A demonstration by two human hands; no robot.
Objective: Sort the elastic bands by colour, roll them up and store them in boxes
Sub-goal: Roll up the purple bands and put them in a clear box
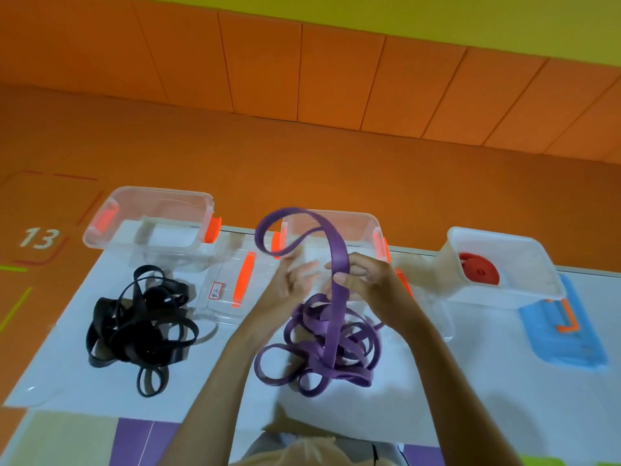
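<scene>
A tangled heap of purple elastic bands (331, 344) lies on the white table in front of me. My right hand (364, 280) is closed on one purple band (337, 250), whose loop arches up and leftward over the middle clear box (366, 227). My left hand (295, 275) is beside it with fingers spread, touching the loop's lower end. A heap of black bands (141, 327) rests at the left. Rolled red bands (479, 267) sit inside the right box (524, 287). The left clear box (151, 200) holds nothing visible.
A clear lid with an orange clip (235, 280) lies between the left and middle boxes. A blue lid (564, 334) lies beneath the right box. The white table (470, 398) ends against an orange floor beyond the boxes.
</scene>
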